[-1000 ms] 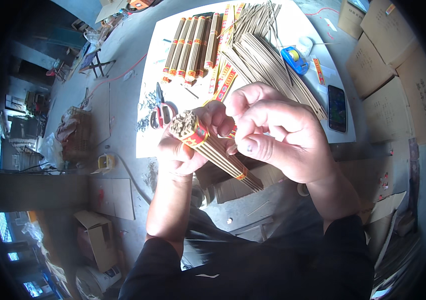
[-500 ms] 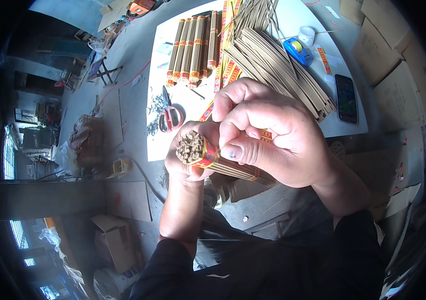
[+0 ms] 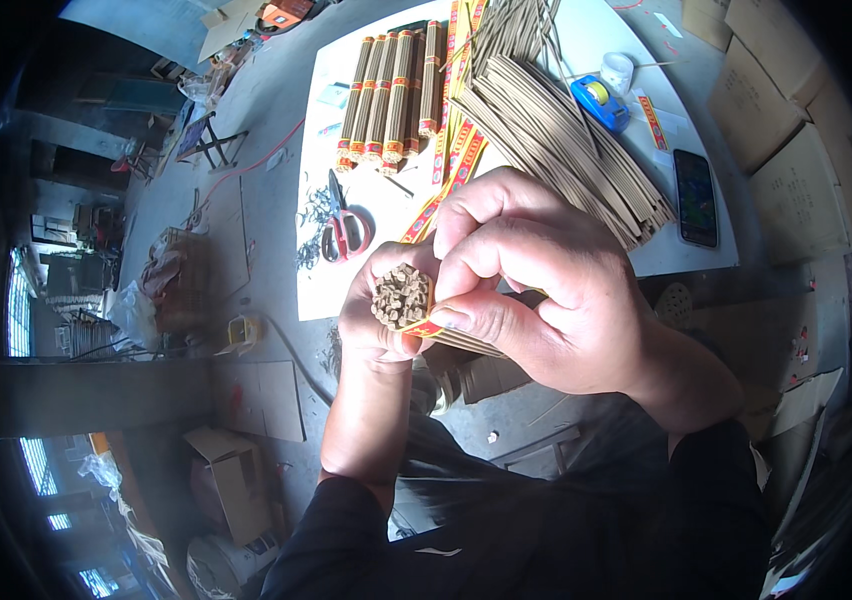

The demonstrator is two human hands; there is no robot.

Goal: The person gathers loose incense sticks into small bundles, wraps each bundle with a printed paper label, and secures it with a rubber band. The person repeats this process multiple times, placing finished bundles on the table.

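Note:
My left hand is wrapped round a bundle of brown incense sticks, whose cut ends face up toward me. A red and yellow paper band circles the bundle just below those ends. My right hand is closed at the bundle's right side, thumb and fingertips pinching the band against the sticks. Beyond the hands, loose incense sticks lie in a heap on the white table. Several finished bundles with similar bands lie at the table's far left. Long red and yellow paper strips lie between them and the heap.
Red-handled scissors lie at the table's left edge beside dark scraps. A blue tape dispenser, a white cup and a phone are at the right. Cardboard boxes stand past the table's right side.
The bundle has tipped so its cut ends face me more directly, and less of its length shows. My right thumb has come up against the band at the bundle's edge.

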